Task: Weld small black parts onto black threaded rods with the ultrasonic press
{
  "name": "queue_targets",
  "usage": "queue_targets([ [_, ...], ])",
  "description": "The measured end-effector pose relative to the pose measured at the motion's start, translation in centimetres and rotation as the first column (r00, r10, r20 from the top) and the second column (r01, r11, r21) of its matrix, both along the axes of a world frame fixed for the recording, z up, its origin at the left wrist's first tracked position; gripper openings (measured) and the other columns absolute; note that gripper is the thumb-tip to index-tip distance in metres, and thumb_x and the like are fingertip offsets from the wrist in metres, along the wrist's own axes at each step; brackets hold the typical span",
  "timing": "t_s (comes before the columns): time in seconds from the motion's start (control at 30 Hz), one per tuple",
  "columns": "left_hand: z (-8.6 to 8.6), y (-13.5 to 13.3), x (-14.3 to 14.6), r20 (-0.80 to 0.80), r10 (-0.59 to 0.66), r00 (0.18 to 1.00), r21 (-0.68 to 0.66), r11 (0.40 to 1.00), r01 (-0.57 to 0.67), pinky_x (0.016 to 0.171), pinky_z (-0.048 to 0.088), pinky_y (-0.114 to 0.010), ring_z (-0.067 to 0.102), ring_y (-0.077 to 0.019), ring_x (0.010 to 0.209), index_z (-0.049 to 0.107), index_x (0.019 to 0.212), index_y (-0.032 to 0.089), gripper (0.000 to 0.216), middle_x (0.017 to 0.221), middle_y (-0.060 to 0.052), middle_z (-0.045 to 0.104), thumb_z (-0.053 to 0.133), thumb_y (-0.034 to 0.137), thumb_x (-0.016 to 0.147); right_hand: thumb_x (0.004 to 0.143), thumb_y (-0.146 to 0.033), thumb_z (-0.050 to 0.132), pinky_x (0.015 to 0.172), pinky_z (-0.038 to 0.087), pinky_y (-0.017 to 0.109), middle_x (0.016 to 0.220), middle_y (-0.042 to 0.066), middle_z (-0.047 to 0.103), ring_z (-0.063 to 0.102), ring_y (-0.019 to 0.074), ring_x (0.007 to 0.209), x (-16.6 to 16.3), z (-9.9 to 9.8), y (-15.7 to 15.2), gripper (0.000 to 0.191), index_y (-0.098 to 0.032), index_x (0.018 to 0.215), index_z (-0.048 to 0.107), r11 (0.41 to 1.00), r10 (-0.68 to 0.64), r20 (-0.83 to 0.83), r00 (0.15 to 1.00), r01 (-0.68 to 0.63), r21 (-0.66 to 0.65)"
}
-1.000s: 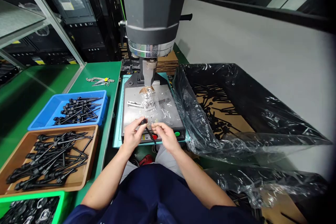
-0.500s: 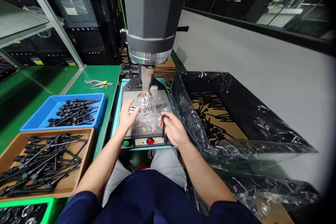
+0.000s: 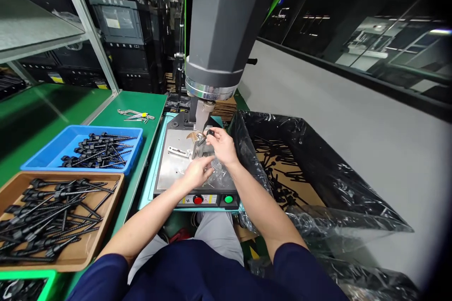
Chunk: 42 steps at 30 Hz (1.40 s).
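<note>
My right hand (image 3: pixel 221 145) is closed on a small black part (image 3: pixel 209 133) and holds it at the brown fixture (image 3: pixel 195 138) under the press horn (image 3: pixel 204 109). My left hand (image 3: pixel 198 172) rests lower on the metal plate (image 3: pixel 168 169), its fingers pinched on crinkled clear plastic film (image 3: pixel 221 176) that lies over the plate's right side. Above both hands hangs the big grey press head (image 3: pixel 222 33).
A red button (image 3: pixel 197 200) and a green button (image 3: pixel 228 199) sit on the machine's front. Left on the green bench stand a blue tray (image 3: pixel 38 157) and a brown tray (image 3: pixel 95 244) of black rods. A plastic-lined box (image 3: pixel 353 207) stands to the right. Hex keys (image 3: pixel 136 114) lie behind.
My right hand has moved up from the plate's front edge to the fixture under the horn with the black part. My left hand has shifted right onto the clear film.
</note>
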<state>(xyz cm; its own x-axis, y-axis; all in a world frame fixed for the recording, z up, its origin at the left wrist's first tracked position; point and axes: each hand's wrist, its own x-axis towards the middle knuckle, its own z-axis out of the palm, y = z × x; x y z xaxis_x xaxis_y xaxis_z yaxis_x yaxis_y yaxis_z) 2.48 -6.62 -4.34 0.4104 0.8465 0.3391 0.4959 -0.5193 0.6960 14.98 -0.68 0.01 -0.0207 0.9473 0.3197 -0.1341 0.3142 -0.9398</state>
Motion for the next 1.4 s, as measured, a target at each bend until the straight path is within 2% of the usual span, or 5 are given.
queue_targets([
  [0.2,-0.7,-0.6,0.7,-0.081,-0.029,0.996,-0.024,0.999,0.027,0.077,0.049,-0.034,0.063,-0.0217,0.079,0.059,0.13,0.014,0.047,0.085,-0.007,0.068,0.056,0.016,0.083,0.063,-0.041,0.076,0.066,0.049,0.029,0.082,0.002,0.067,0.055,0.0137,0.065,0.2,-2.8,3.7,0.035,-0.019,0.09,0.07,0.99,-0.104,0.188,0.977,0.119,-0.071],
  [0.43,-1.4,-0.8,0.6,-0.076,-0.012,0.997,-0.048,0.999,0.008,0.078,0.049,-0.034,0.063,-0.0214,0.08,0.061,0.126,0.017,0.045,0.085,-0.005,0.067,0.058,0.015,0.081,0.066,-0.039,0.074,0.074,0.045,0.031,0.075,0.0,0.066,0.051,0.0145,0.066,-0.2,-4.3,4.6,0.035,-0.018,0.094,0.075,0.996,-0.008,0.261,0.965,0.031,-0.084],
  [0.8,-1.7,-1.2,0.3,-0.073,-0.011,0.997,-0.078,0.997,0.005,0.079,0.05,-0.034,0.066,-0.0234,0.086,0.061,0.126,0.017,0.046,0.087,-0.006,0.069,0.059,0.015,0.08,0.062,-0.035,0.073,0.075,0.043,0.029,0.078,0.001,0.064,0.053,0.0164,0.073,-0.7,-4.2,5.7,0.031,-0.017,0.087,0.07,0.997,-0.051,0.357,0.933,0.066,-0.031],
  [1.03,-1.5,-1.2,-0.3,-0.07,0.012,0.997,-0.092,0.996,-0.019,0.082,0.051,-0.035,0.067,-0.0247,0.089,0.061,0.127,0.016,0.046,0.091,-0.008,0.071,0.06,0.016,0.081,0.061,-0.036,0.078,0.082,0.046,0.03,0.093,0.003,0.071,0.062,0.0173,0.083,-0.3,-2.9,6.3,0.046,-0.019,0.102,0.066,0.952,0.254,0.253,0.933,-0.196,-0.234],
  [1.4,-0.7,-1.0,-0.8,0.026,0.021,0.999,-0.162,0.987,-0.016,0.079,0.048,-0.033,0.064,-0.0213,0.08,0.062,0.126,0.016,0.045,0.083,-0.005,0.07,0.061,0.02,0.081,0.07,-0.047,0.074,0.085,0.05,0.036,0.093,0.006,0.073,0.066,0.023,0.091,-0.1,-3.3,6.6,0.047,-0.017,0.106,0.069,0.95,0.215,0.327,0.92,-0.119,-0.29],
])
